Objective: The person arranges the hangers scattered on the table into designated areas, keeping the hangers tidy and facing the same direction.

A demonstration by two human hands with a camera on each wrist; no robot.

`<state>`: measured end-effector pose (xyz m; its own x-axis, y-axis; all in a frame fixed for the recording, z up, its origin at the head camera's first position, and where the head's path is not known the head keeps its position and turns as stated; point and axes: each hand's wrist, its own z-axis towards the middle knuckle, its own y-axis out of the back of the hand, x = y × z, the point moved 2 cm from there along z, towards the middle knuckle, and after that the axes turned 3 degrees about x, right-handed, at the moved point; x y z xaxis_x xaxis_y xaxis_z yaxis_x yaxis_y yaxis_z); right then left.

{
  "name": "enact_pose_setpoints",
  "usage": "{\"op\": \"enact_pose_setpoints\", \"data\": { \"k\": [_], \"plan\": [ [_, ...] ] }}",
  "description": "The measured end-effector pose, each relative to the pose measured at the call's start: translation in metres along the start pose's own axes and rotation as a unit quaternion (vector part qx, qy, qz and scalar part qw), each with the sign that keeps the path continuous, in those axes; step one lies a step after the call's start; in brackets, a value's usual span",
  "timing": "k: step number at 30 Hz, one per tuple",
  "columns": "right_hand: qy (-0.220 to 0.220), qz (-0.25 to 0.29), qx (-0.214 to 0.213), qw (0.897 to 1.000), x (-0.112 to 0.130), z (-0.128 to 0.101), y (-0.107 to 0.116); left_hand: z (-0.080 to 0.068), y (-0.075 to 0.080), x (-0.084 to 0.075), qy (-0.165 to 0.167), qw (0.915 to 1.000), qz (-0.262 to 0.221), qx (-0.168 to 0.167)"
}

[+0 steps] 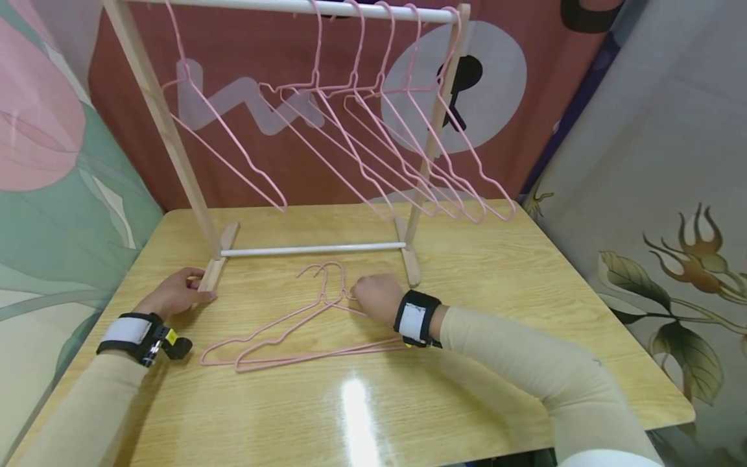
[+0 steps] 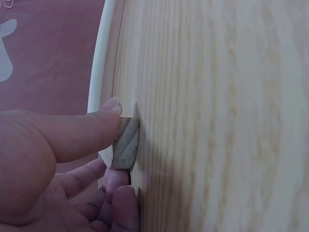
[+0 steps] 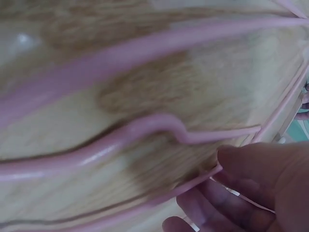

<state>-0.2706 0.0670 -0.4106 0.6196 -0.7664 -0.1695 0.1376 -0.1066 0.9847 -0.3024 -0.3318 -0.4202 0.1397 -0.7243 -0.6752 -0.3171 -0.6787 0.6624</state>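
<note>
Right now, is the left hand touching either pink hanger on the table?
No: the left hand grips the rack's wooden foot, apart from the hangers on the table.

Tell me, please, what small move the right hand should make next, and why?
Probably lift one pink hanger off the table by its neck. The right hand already pinches the wire there, two hangers lie overlapped flat, and the left hand steadies the rack foot.

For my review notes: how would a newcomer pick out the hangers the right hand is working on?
On the yellow wooden table, look before the small wooden clothes rack. Two pink wire hangers lie flat and overlapping there, the right hand at their necks. The other pink hangers hang from the rail.
</note>
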Motion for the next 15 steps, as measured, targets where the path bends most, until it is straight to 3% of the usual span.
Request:
{"op": "enact_pose_setpoints", "data": {
  "k": [6,15],
  "plan": [
    [0.008,-0.033,-0.008,0.999,0.0045,0.0019,-0.0026,-0.0006,-0.0006,0.0008,0.005,1.0,-0.005,0.0],
    [0.008,-0.034,0.024,0.999,0.0032,0.004,-0.0001,0.0001,-0.0009,0.0014,0.011,0.9999,-0.01,0.006]
  ]
}}
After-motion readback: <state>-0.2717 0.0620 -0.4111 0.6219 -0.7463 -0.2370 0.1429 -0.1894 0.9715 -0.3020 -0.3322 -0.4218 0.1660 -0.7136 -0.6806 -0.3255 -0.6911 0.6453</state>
